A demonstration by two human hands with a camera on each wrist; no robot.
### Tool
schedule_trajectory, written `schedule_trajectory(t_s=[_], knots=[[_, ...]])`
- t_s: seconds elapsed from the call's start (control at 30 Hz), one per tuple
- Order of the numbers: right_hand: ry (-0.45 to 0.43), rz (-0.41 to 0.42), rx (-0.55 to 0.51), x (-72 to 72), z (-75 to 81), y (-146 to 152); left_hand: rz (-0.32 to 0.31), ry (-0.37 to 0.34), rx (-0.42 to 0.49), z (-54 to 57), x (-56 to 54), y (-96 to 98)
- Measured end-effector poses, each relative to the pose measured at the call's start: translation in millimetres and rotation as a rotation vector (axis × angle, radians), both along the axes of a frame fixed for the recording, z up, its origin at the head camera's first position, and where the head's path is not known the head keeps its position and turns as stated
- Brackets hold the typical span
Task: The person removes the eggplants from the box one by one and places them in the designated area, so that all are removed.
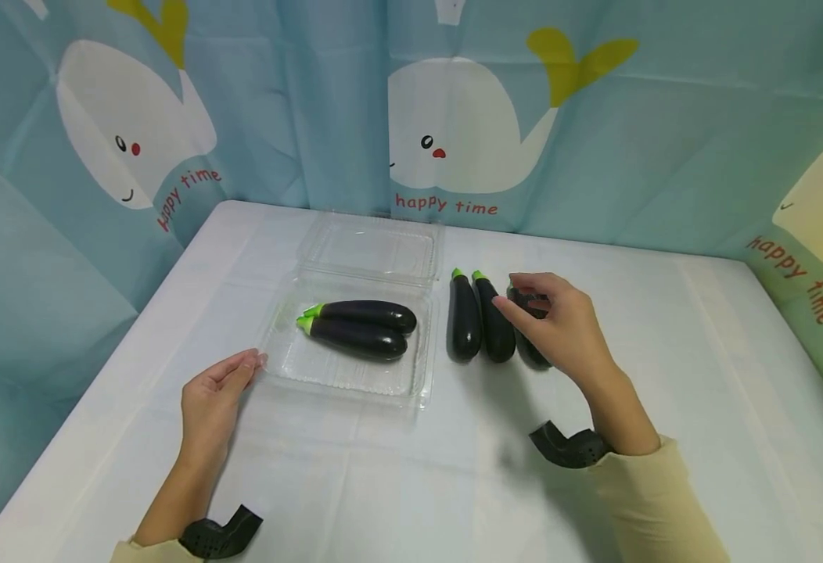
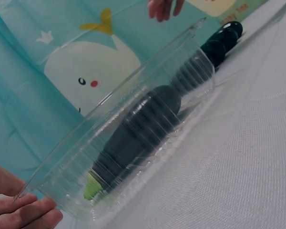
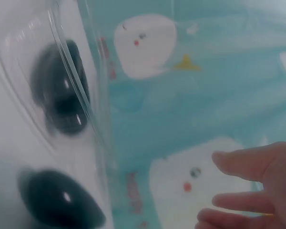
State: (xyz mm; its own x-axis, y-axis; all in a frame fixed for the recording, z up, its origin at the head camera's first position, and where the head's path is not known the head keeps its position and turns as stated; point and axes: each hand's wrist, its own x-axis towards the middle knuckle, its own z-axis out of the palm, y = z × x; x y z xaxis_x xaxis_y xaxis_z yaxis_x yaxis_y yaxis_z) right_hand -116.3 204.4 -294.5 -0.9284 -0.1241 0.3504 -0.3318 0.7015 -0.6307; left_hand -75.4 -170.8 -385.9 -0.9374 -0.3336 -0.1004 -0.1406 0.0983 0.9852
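A clear plastic clamshell box (image 1: 292,367) lies with its lid flipped back, and two dark eggplants (image 1: 358,338) with green tips rest side by side in its base. My left hand (image 1: 210,399) pinches the box's near left corner; in the left wrist view, thumb and fingers (image 2: 26,212) meet at the rim. To the right of the box, three more eggplants (image 1: 465,317) lie on the table in a row. Over the rightmost eggplant (image 1: 534,356), partly hiding it, is my right hand (image 1: 562,328). Its thumb and fingers are spread apart with nothing between them, as the right wrist view shows.
The open lid (image 1: 372,246) extends behind the base toward the back edge. A white cloth covers the table (image 1: 355,493). Blue curtains (image 1: 341,94) with whale prints hang behind and at the sides. Each wrist wears a black camera mount (image 1: 569,447).
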Motion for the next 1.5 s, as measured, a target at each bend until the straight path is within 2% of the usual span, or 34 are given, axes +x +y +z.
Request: schedule_trajectory(t_s=[0.13,0.27,0.5,0.77,1.0,1.23,1.5], knots=[[0.033,0.056,0.019,1.3,-2.8,-13,0.0,0.002,0.003,0.0,0.3,0.6],[0.055,0.076,0.005,2.1,-5.3,-25,-0.003,-0.008,0.006,-0.1,0.3,0.9],[0.004,0.174,0.023,3.5,-13.1,-50,0.005,-0.049,-0.024,-2.1,3.9,0.3],[0.034,0.247,0.108,4.0,-21.3,-67,0.01,-0.019,-0.009,0.0,2.4,2.3],[0.053,0.252,0.144,2.2,-24.8,-79,-0.002,-0.014,-0.011,1.5,3.1,2.0],[0.093,0.307,0.219,-4.5,-40.2,-97,-0.008,-0.01,-0.026,0.3,2.7,1.0],[0.093,0.327,0.232,-10.2,-51.2,-110,0.002,0.009,-0.017,0.4,1.5,0.9]])
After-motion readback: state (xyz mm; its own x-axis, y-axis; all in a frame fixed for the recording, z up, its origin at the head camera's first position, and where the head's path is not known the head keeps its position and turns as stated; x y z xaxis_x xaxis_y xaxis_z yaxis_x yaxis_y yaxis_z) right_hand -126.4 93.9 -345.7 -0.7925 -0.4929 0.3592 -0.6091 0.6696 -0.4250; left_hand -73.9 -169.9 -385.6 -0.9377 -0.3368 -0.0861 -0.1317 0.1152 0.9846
